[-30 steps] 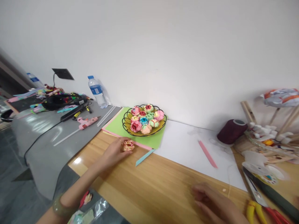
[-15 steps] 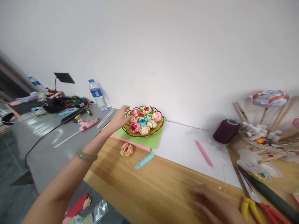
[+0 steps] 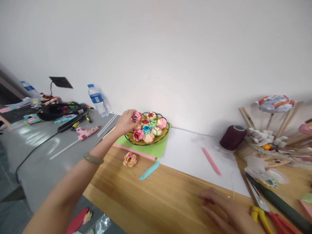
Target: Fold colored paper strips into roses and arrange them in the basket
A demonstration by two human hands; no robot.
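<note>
Wall (image 3: 182,65): pale grey-white, it is rising behind both tables.
Wooden table (image 3: 156,198): its corner is jutting to the lower left, and the near edge is slanting down to the right; a broad stretch of wood is lying between the loose flower and the right hand.
Grey table (image 3: 36,169): bordering on the left, it is carrying one pink glue gun (image 3: 86,132).
Sheets: one green sheet (image 3: 163,148) is lying under the basket, and one white sheet (image 3: 187,152) is spreading to its right.
Left hand (image 3: 125,123): reaching over the basket's left side, it is gripping one pink-and-red flower, thumb in front.
Right hand (image 3: 220,206): half-curled above the wood, it is leaving a gap between thumb and fingers and holding nothing visible.
Basket (image 3: 161,138): one, dark-rimmed, it is holding nine flowers besides the gripped one.
Pink-and-red flower (image 3: 136,117): at the left rim, its petals are opening toward the camera; being round, it is showing no clear long axis.
Loose flower (image 3: 130,159): one, it is sitting on the wood with its centre facing up.
Strips: two; one blue strip (image 3: 149,170) is pointing up-right, one pink strip (image 3: 211,161) up-left.
</note>
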